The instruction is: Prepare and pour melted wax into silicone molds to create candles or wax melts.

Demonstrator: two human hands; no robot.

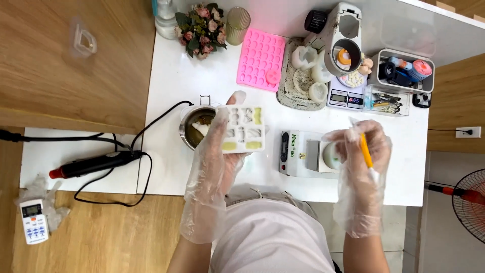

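Note:
My left hand (214, 162), in a clear plastic glove, grips a white silicone mould (243, 129) with several small cavities, some filled with yellowish wax. It holds the mould over the right side of a metal pot (194, 126) on the white table (172, 86). My right hand (361, 151), also gloved, holds a yellow stick-shaped tool (365, 150) upright, just right of a small scale (308, 154) with a round pale object (332, 155) on it.
A pink mould (260, 58), a tray of white moulded shapes (305, 76), a white machine (339, 38), a pocket scale (346, 98) and a box of tools (401, 71) line the back. Flowers (201, 28) and a ribbed glass (237, 24) stand behind. A black heat tool (96, 164) lies left; a remote (33, 221) and a fan (467, 199) are on the floor.

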